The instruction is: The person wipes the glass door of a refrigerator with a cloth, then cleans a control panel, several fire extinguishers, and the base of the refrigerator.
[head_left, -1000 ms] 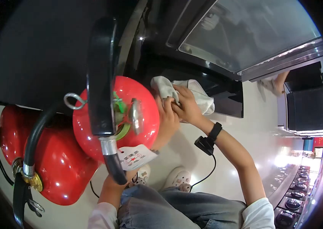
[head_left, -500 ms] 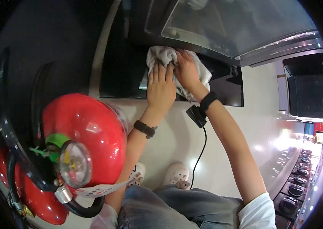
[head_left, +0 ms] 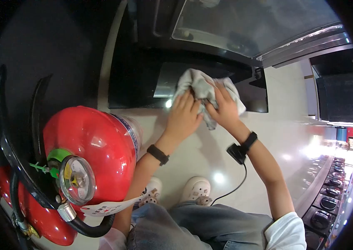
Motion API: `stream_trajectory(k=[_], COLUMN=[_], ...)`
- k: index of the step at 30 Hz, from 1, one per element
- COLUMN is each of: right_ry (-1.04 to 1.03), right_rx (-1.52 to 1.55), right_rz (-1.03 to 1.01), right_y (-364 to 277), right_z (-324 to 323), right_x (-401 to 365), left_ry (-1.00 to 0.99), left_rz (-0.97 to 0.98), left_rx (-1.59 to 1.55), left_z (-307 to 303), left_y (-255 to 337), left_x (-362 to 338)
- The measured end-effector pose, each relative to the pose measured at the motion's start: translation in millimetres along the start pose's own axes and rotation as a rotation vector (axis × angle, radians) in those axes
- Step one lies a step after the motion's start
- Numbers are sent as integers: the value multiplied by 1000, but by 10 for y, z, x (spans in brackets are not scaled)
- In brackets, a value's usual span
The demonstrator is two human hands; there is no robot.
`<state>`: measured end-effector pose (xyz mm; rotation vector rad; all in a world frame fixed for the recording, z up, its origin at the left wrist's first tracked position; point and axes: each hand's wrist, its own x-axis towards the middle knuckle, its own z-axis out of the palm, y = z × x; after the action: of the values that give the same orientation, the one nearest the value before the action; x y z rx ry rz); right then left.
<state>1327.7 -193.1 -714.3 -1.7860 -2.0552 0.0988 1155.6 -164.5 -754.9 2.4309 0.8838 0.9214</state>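
A crumpled pale grey-white cloth (head_left: 199, 83) is bunched between my hands, in front of a glossy black panel (head_left: 132, 89). My left hand (head_left: 182, 116) grips the cloth's near left side, its fingertips partly lost in the folds. On the right side, my right hand (head_left: 225, 109) has its fingers over the cloth and the thumb tucked against it. A dark band circles each wrist, and a small black device (head_left: 237, 153) with a cable hangs by the right one.
Close on my left stands a red fire extinguisher (head_left: 91, 137) with a gauge and black handle; another red one (head_left: 45, 216) is below it. A large glass-fronted appliance (head_left: 247, 25) rises ahead. Several stoves (head_left: 328, 203) line the far right. Pale floor (head_left: 268, 166) lies around my feet.
Both hands have drawn the cloth back toward me and to the right, off much of the black panel. The cloth is more bunched, and the cable by my right wrist has swung right.
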Motion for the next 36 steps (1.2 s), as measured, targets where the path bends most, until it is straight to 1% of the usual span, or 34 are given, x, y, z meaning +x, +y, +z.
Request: stream_trajectory(k=[2, 6, 8, 9, 10, 12, 14, 16, 18, 20, 23, 27, 32, 34, 35, 36], right_ry=[-73, -78, -36, 3, 2, 99, 160, 234, 268, 270, 257, 256, 225, 214, 186, 159], right_rx=[-28, -27, 123, 152, 148, 181, 171, 149, 104, 108, 102, 70, 11, 21, 8, -6], right_rz=[43, 99, 152, 163, 174, 165, 182, 156, 115, 109, 95, 117, 151, 155, 172, 189], right_y=[-3, 70, 95, 126, 196, 382, 546, 652, 732, 808, 868, 778, 565, 478, 439, 394], right_z=[-135, -245, -214, -182, -147, -59, -9, 29, 62, 93, 98, 46, 12, 4, 10, 15], right_x=[-266, -472, -410, -355, -301, -180, -12, 175, 311, 384, 427, 362, 138, 42, -8, -61], left_ry=[-27, -32, -71, -77, -89, -111, -96, -79, -13, -52, -5, -30, -63, -110, -100, -144], left_rz=[36, 98, 115, 120, 95, 71, 61, 53, 78, 66, 84, 105, 129, 126, 136, 114], left_rx=[14, 44, 151, 142, 108, 66, 65, 67, 104, 125, 119, 180, 244, 260, 268, 235], left_z=[64, 231, 328, 363, 362, 409, 478, 537, 590, 592, 592, 527, 419, 350, 304, 255], left_y=[100, 261, 283, 285, 294, 261, 167, 99, 53, 49, 50, 56, 51, 66, 82, 107], left_x=[-52, 29, 167, 234, 319, 481, 623, 706, 736, 728, 720, 682, 444, 347, 296, 236])
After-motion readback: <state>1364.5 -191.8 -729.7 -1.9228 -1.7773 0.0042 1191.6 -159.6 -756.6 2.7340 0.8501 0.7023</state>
